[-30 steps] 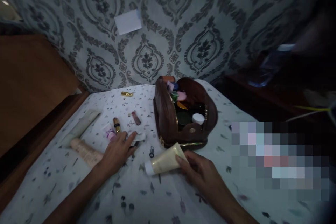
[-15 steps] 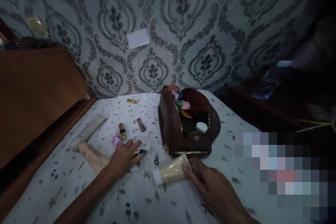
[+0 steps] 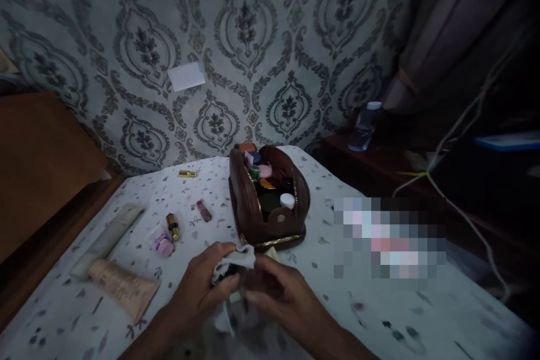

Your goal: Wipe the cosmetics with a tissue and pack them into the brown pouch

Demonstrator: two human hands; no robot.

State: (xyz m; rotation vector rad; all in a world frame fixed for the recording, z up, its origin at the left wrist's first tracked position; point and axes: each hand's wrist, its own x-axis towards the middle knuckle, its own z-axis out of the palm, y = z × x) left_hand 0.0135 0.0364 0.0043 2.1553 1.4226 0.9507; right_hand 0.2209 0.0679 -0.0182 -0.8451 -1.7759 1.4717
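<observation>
My left hand (image 3: 211, 278) grips a crumpled white cloth (image 3: 245, 257) with dark patches, low in front of the brown cosmetic bag (image 3: 261, 230). Close against it, my right hand (image 3: 287, 292) is curled round a pale yellow tube (image 3: 272, 253); only a bit of the tube shows beyond the fingers. The bag stands unzipped, with a white-capped jar (image 3: 287, 201) and other cosmetics inside. To the left lie a peach tube (image 3: 124, 287), a grey-white tube (image 3: 107, 239), a small pink-and-purple tube (image 3: 161, 241), a black-and-gold lipstick (image 3: 172, 226) and a red-topped small tube (image 3: 203, 211).
A gold tube (image 3: 188, 174) lies at the back of the patterned sheet (image 3: 337, 247). Brown wooden furniture (image 3: 46, 146) borders the left side. On the right, a clear bottle (image 3: 365, 127) stands on a dark surface, near hanging cables (image 3: 458, 208). A pixelated patch hides something on the sheet.
My left hand has picked up the white cloth and brought it to my right hand, which still has the pale yellow tube. The view has turned to the right.
</observation>
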